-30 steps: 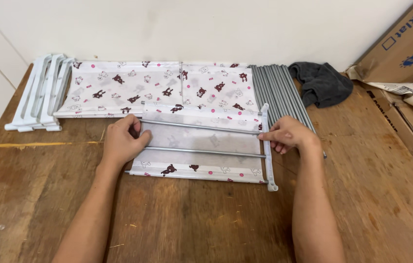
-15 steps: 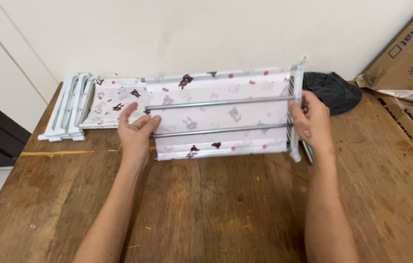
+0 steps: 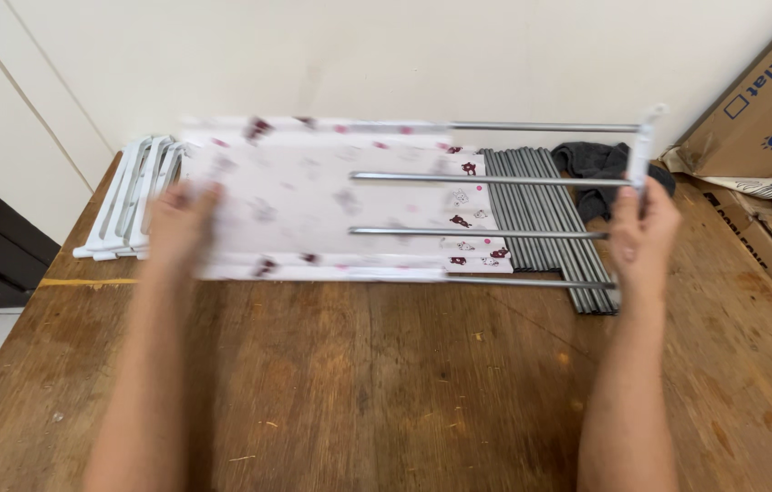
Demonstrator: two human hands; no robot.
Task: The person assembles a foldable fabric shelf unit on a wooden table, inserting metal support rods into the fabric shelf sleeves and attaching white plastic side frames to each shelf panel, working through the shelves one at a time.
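Above bare table (image 3: 386,383), hands (image 3: 643,232) gripping rack ends (image 3: 486,205)

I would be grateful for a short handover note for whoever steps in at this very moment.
Left hand: blurred, on the left end of the patterned fabric shelf.
Right hand: grips the white end bracket that joins the metal rods.
Done: the rods show bare between fabric and bracket.
Left: spare grey rods and white plastic frames lie unused on the wooden table.

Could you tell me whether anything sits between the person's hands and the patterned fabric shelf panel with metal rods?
Nothing visible does: the right hand already grips its white end bracket, and the blurred left hand is on the patterned fabric shelf panel.
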